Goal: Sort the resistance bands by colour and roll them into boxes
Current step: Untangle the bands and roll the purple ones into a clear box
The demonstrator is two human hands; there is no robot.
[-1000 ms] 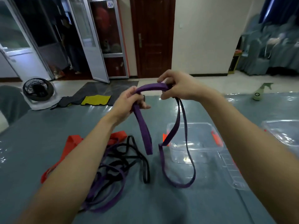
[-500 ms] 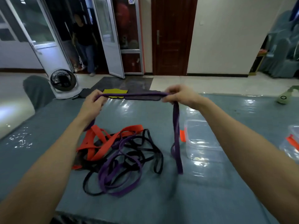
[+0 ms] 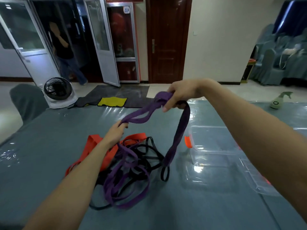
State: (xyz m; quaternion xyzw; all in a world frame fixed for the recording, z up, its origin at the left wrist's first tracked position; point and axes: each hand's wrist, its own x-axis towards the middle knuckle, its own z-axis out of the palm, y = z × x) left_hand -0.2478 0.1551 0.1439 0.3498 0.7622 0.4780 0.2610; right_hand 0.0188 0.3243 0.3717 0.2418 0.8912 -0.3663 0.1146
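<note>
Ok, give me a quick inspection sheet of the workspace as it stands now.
Surface: grey table under a clear plastic sheet.
Job's things: purple band held between both hands, one loop hanging toward the table; tangled pile of orange, black and purple bands; clear box, empty, lid beside it.
Clutter: spray bottle at far right.
Grippers: left hand pinches the band low; right hand grips it higher.
Cables: nothing seen.
Surroundings: floor fan, mats, person in doorway, covered chairs.

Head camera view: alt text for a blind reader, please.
Two hands hold a purple resistance band above a table: the right hand grips its bunched top, the left hand pinches a lower loop. Beneath lies a tangle of orange, black and purple bands, beside a clear box.
</note>
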